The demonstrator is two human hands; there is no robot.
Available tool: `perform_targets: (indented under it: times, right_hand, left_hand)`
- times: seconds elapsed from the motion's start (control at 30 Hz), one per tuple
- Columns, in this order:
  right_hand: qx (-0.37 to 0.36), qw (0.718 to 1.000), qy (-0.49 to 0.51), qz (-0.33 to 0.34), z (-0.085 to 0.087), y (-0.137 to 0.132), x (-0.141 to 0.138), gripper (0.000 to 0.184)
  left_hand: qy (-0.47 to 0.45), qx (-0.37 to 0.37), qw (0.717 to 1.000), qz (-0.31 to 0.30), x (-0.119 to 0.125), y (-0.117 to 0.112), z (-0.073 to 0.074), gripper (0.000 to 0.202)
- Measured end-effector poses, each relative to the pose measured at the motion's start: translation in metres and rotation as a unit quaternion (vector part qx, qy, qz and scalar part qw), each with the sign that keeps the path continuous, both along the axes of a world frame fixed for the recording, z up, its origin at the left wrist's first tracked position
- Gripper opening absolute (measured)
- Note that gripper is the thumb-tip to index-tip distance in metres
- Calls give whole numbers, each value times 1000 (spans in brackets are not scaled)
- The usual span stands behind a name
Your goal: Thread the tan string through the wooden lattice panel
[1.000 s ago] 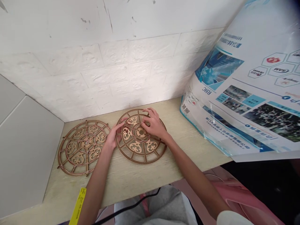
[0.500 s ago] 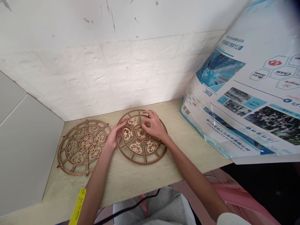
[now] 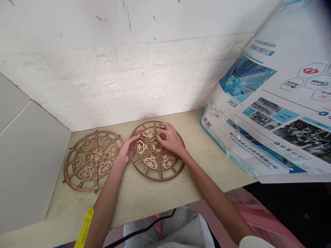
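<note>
Far left: a grey panel (image 3: 28, 162) stood at the lower left of the frame, meeting a white brick-textured wall (image 3: 103, 75) that ran across the top.
Left disc: a copper-brown laser-cut fretwork disc (image 3: 95, 155) lay flat on the pale wooden tabletop (image 3: 144, 198), just beside the second disc and touching neither hand.
Left hand: the left hand (image 3: 125, 150) reached over the left rim of the second disc, its fingers (image 3: 134, 138) lying on the fretwork, slightly spread.
Second disc: a matching fretwork disc (image 3: 152, 162) lay flat at the middle of the tabletop, under both hands.
Right hand: the right hand (image 3: 168, 139) sat on that disc's upper right, its fingers (image 3: 162, 132) curled near the central hub; whether they pinched anything could not be told.
Far right: a glossy printed poster (image 3: 274, 137) leaned against the wall, its lower edge on the tabletop.
</note>
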State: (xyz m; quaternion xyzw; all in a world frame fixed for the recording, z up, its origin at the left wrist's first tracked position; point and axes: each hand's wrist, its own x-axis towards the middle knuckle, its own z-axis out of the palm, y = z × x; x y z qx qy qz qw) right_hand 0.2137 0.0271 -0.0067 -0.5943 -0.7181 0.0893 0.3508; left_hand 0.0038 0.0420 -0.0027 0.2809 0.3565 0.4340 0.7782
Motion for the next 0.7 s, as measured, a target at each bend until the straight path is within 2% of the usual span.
perform_targets:
  times: [0.1, 0.27, 0.4, 0.7]
  right_hand:
    - [-8, 1000, -14, -1, 0, 0, 2, 19]
    - [15, 999, -28, 23, 1, 1, 6, 24]
    - [3, 999, -22, 36, 2, 1, 7, 24]
    - [6, 999, -19, 29, -2, 2, 6, 22]
  left_hand:
    - [3, 2, 1000, 7, 0, 0, -1, 44]
    - [-3, 8, 1000, -7, 0, 1, -1, 51]
    - [-14, 24, 999, -23, -1, 2, -3, 51]
    - [-2, 49, 998, -37, -1, 1, -2, 53]
